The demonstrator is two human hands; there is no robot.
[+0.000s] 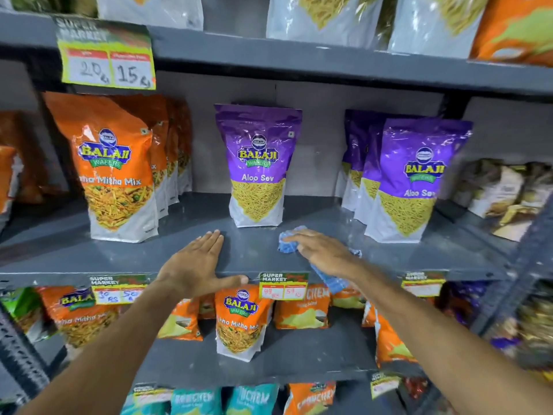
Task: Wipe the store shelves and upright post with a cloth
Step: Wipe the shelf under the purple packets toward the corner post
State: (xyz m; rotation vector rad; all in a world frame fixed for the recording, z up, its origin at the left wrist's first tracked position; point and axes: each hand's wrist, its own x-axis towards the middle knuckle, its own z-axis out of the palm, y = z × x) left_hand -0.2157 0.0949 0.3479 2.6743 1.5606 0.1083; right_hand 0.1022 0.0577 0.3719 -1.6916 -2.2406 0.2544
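1. I am reaching both bare forearms up and forward from the bottom corners of the view, the two drawing closer together toward the hands.
2. I am laying my left hand (pixel 194 266) flat, palm down, fingers straight and held together, pointing away from me.
3. My left thumb is sticking out sideways to the right, apart from the fingers.
4. I am pressing my right hand (pixel 321 250) palm down, fingers stretched out and angled to the left.
5. My right wrist is sitting a little higher than the fingertips, with the forearm running back down to the right.
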